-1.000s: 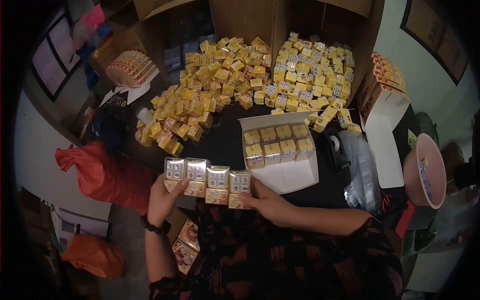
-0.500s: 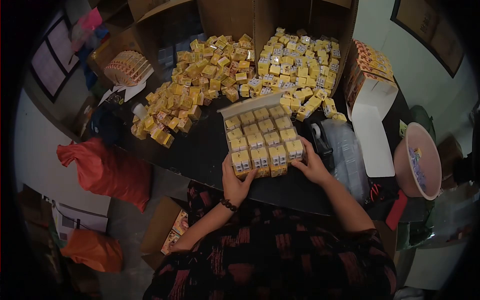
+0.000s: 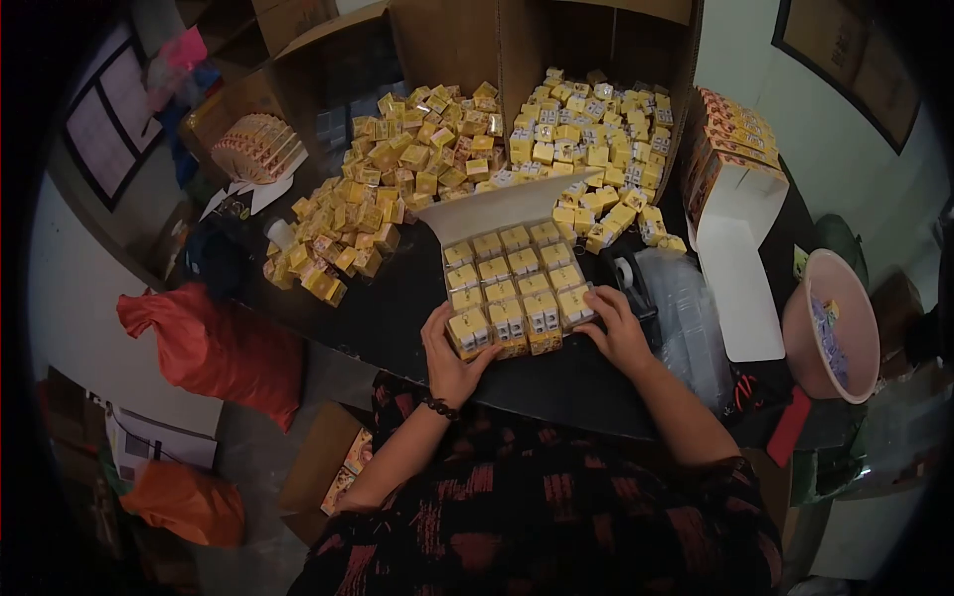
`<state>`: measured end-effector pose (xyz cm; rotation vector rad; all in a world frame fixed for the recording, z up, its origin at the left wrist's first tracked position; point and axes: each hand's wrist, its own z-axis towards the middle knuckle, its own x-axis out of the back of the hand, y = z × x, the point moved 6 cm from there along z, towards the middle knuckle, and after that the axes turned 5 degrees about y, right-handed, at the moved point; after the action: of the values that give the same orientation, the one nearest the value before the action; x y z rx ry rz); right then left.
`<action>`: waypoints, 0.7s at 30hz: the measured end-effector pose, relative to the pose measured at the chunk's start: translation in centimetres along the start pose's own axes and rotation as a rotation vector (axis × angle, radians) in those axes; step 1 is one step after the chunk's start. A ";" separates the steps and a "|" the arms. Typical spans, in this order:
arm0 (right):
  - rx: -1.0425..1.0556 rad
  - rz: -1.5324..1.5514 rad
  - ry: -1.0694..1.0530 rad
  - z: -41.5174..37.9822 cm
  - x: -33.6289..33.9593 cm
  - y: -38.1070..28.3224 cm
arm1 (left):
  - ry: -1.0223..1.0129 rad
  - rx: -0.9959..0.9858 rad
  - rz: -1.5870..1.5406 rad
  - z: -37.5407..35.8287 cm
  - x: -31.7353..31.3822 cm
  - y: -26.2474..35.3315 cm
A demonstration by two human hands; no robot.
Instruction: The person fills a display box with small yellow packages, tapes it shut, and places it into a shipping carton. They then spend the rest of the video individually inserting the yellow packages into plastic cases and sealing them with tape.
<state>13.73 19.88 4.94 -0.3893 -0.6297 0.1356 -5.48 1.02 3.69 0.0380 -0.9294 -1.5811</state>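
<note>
— Four small yellow boxes make up the front row, the nearest thing on the black table, and both hands are on it. The left hand cups the left end, thumb up against the end box and fingers curled underneath; the right hand lies at the right end with its fingers spread apart, tips pressing on the last box.

— So the hands are squeezing the row between them?

— They look to be pressing it into line rather than lifting it. The row sits at the near edge of the white tray, touching the row behind it.

— How full is that tray?

— As far as I can count, four rows of four, packed tight. I see no gap left in the grid, so my reading is that this tray is about filled and only needs squaring up. Its white flap stands open at the far side, not folded down.

— And beyond it?

— Plenty left. Just past the tray lie two loose heaps: the left pile of boxes, more orange-yellow, and the right pile of boxes, paler, spilling from open cardboard cartons. To the right stands a stack of printed cartons and a pink bowl; a tape dispenser sits just beside the tray.

— So overall?

— One tray close to done, the bulk of the stock unpacked.
</note>
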 end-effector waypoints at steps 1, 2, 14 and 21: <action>0.010 0.002 0.006 0.2 0.0 0.0 | 0.008 -0.006 -0.009 0.5 -0.2 -0.3; 0.010 -0.003 0.003 0.2 -0.3 0.2 | 0.034 -0.094 -0.013 0.5 -0.1 -0.1; -0.032 0.118 -0.108 0.2 -2.1 2.6 | -0.033 -0.317 -0.007 1.7 0.4 0.6; -0.176 0.260 -0.241 1.7 -2.4 2.9 | -0.119 -0.405 -0.038 2.8 -0.1 0.3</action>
<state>10.72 22.47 3.78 -0.6313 -0.8302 0.3815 -6.63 2.61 5.76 -0.3278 -0.6861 -1.7960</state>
